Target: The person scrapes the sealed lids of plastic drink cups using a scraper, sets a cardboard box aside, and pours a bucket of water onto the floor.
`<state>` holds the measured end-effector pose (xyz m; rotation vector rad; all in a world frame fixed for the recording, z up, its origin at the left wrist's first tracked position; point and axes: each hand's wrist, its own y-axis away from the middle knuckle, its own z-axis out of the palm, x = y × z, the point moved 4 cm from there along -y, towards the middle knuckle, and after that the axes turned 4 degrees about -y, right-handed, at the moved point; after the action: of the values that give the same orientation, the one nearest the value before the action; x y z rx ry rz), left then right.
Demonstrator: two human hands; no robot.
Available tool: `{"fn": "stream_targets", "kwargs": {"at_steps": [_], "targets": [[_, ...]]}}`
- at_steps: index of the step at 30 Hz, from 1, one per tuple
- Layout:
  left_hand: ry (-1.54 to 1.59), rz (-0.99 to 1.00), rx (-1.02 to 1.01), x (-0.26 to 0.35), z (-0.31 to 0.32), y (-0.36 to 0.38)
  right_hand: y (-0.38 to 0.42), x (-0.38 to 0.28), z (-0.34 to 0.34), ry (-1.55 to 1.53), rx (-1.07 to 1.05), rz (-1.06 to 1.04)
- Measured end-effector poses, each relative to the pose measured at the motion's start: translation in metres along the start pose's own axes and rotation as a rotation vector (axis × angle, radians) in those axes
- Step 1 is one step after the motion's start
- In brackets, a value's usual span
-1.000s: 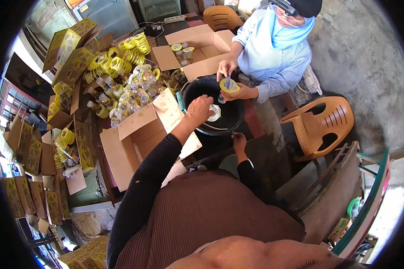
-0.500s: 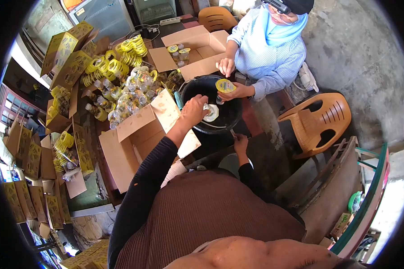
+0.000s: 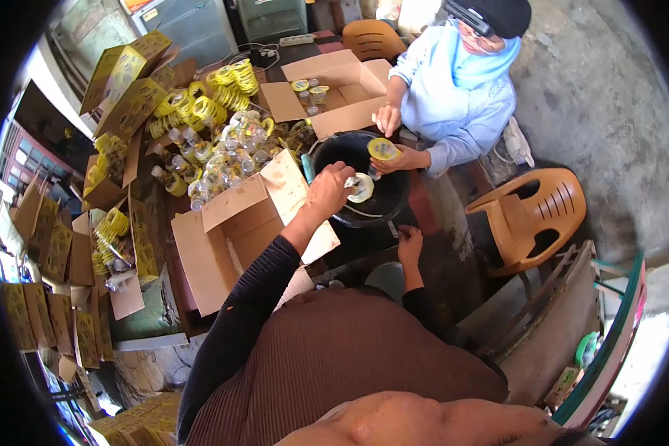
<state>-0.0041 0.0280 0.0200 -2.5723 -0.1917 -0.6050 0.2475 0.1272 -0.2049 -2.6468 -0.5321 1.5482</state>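
Note:
My left hand (image 3: 329, 192) reaches over the black bucket (image 3: 321, 154) with its fingers closed around a clear plastic cup (image 3: 361, 188), whose pale, round end faces up. Lower and to the right, just outside the bucket, my right hand (image 3: 410, 245) pinches a small, thin, light-coloured tool (image 3: 392, 229). Across the bucket, another person's hand (image 3: 410, 158) holds a cup with a yellow lid (image 3: 383, 149). That person's other hand (image 3: 387, 119) is above the bucket's far rim.
An open carton (image 3: 193, 256) stands left of my left arm. Behind it lie piled clear cups (image 3: 234, 160) and yellow rings (image 3: 234, 82). Another carton (image 3: 327, 65) holds several lidded cups. An orange chair (image 3: 546, 215) stands at the right, and stacked cartons (image 3: 41, 312) are at the far left.
The whole view has shifted slightly. My left hand still grips its cup, and more of the tool in my right hand shows. The co-worker's free hand has shifted slightly.

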Motion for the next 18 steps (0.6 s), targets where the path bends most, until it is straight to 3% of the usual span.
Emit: {"fn": "stream_targets", "kwargs": {"at_steps": [1,3,5,10,17,18], "targets": [[0.027,0.017,0.058,0.005,-0.005,0.001,0.001,0.001,0.003,-0.029,-0.028,0.006],[-0.029,-0.026,-0.055,0.002,-0.005,0.004,0.004,0.001,0.007,-0.005,-0.044,-0.041],[-0.053,-0.044,0.024,0.011,-0.020,0.007,0.004,-0.008,0.013,0.015,-0.060,-0.095],[-0.033,-0.068,0.028,0.005,-0.027,0.014,0.010,-0.021,0.022,-0.105,-0.101,-0.046],[0.233,-0.125,0.325,0.004,-0.041,0.040,0.018,-0.039,0.034,-0.056,-0.178,-0.054],[0.339,-0.216,0.336,-0.001,-0.043,0.046,0.020,-0.039,0.037,-0.104,-0.183,-0.055]]}}
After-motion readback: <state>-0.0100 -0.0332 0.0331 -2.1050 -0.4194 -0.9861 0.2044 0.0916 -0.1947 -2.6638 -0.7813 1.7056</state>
